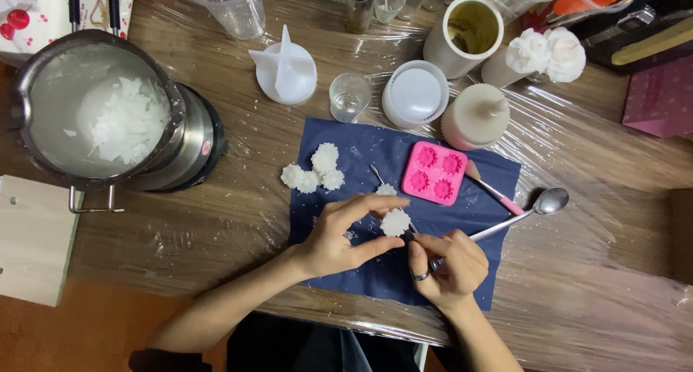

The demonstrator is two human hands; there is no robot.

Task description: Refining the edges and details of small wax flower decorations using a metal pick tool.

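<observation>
My left hand [345, 233] pinches a small white wax flower [395, 222] between thumb and forefinger above a dark blue cloth [375, 145]. My right hand [447, 264], with a ring on one finger, grips a thin dark tool whose tip touches the flower's lower right side. A pink silicone flower mould [434, 173] lies on the cloth just beyond. A cluster of finished white wax flowers [315, 170] rests at the cloth's upper left corner, and one more white wax flower [385, 190] lies near the middle.
A metal pot [94, 112] with white wax flakes stands at the left on a heater. A metal spoon [530, 212] and a pink-handled brush [494, 191] lie right of the mould. White containers, a small glass [349, 95] and cups line the back. Plastic film covers the wooden table.
</observation>
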